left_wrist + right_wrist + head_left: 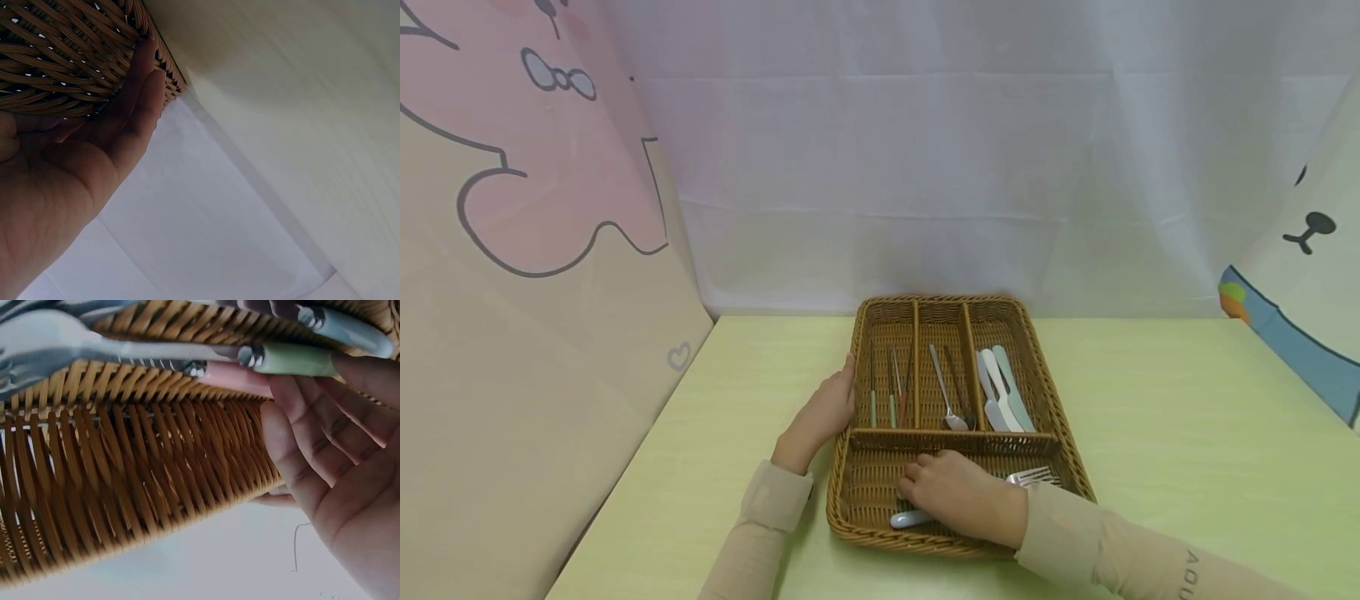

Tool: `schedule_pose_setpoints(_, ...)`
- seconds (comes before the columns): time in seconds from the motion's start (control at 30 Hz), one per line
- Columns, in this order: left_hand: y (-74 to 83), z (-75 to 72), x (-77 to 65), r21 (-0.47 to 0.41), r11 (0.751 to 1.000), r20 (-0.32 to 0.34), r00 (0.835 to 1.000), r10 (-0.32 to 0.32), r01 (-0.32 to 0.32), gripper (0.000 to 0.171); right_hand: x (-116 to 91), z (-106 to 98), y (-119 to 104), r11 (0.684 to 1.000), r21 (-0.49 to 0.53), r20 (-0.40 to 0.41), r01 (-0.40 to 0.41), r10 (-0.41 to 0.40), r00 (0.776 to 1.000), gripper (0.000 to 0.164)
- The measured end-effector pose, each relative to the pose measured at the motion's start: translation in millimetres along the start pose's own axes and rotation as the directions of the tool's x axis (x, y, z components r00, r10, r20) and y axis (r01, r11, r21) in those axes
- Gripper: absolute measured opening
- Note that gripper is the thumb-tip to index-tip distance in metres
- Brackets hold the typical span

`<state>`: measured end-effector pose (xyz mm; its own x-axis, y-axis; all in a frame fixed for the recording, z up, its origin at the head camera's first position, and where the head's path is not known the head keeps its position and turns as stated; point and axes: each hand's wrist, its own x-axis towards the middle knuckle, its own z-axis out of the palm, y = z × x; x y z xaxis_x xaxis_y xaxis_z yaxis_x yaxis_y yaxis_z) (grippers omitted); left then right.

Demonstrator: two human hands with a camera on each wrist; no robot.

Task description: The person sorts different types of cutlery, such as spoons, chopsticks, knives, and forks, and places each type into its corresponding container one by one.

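A brown wicker cutlery basket [951, 546] lies on the table with one wide front compartment and three long ones behind it. My left hand [823, 411] rests along its left side, fingers nearly straight against the woven wall [56, 56]. Inside the front compartment, my right hand [958, 492] pinches the green handle of a fork [294, 359] at its end. Beside that fork lies a pink handle [234, 378], close to my fingertips. A pale blue handle [910, 519] shows under the hand, and metal fork tines [1033, 476] stick out near the sleeve.
Thin chopsticks [892, 408] with green and red ends lie in the left rear compartment. The middle one holds spoons [955, 422], the right one table knives [1000, 387] with pale handles. A white curtain [880, 167] hangs behind the yellow-green table [1165, 442].
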<state>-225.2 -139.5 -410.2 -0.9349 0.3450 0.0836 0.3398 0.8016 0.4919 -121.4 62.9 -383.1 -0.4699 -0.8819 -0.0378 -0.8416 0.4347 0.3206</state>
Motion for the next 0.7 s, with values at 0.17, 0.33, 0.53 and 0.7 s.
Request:
schedule_pose_setpoints(0.17,-0.8,-0.1,0.4,0.009,1.0,-0.009,1.0,0.016,-0.016,0.049,-3.8,-5.2,5.4,0.999,0.03,-0.049,-0.038,0.039,0.998,0.019)
schedule_pose_setpoints(0.33,-1.1,-0.1,0.5,0.004,1.0,-0.01,1.0,0.008,-0.008,0.049,-9.4,-9.7,13.6,0.996,0.047,-0.154,-0.08,0.086,0.984,0.012)
schedule_pose_setpoints(0.53,1.1,-2.5,-2.1,0.031,1.0,-0.034,0.999,0.002,-0.001,0.049,-25.1,-16.0,30.0,0.983,0.13,-0.289,-0.132,0.165,0.943,0.028)
schedule_pose_setpoints(0.7,1.7,-7.3,-4.9,0.094,0.995,-0.091,0.995,0.03,-0.021,0.046,-49.6,-13.1,56.9,0.943,0.198,-0.358,-0.269,0.325,0.876,0.043)
